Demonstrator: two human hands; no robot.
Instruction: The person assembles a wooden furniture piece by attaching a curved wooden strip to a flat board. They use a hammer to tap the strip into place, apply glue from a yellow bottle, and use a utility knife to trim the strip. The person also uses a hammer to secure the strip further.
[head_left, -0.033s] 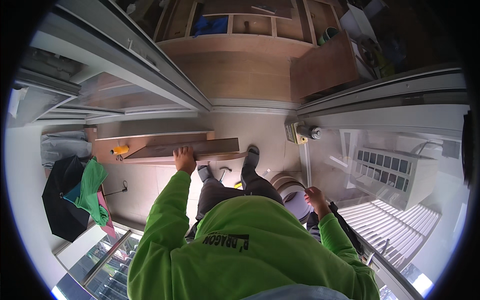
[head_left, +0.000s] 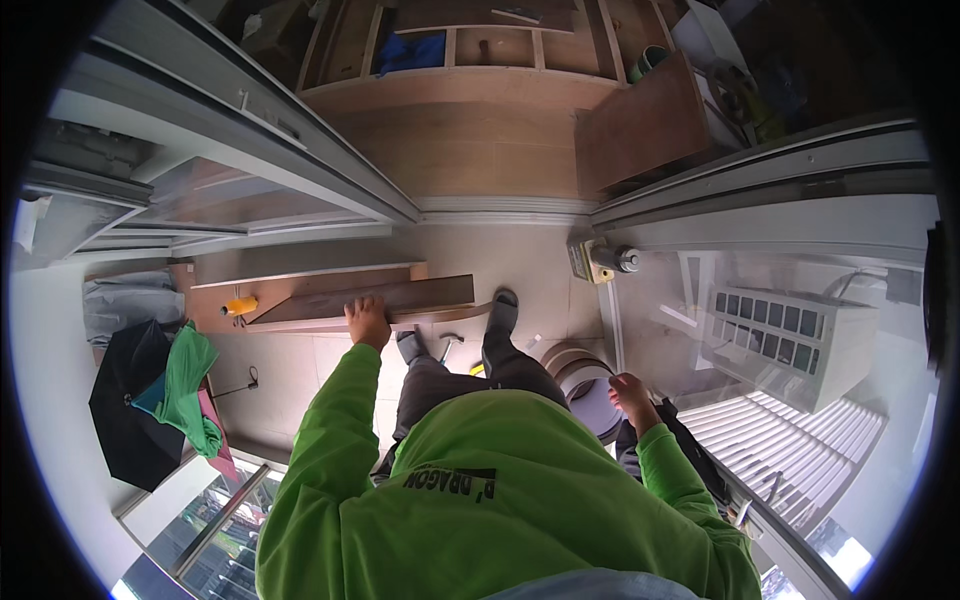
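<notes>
Left hand (head_left: 367, 322): at 9 o'clock, grip closed over the near edge of the brown board (head_left: 430, 293).
Brown board: on edge, running from the hand towards 9 and 2 o'clock.
Right hand (head_left: 632, 394): at 4 o'clock, fingers curled by the brown roll (head_left: 580, 374); cannot tell whether its grip holds it.
Brown roll: at the right hand's 9 o'clock.
Since earlier: view tilted slightly; both hands, board and roll unchanged.
</notes>
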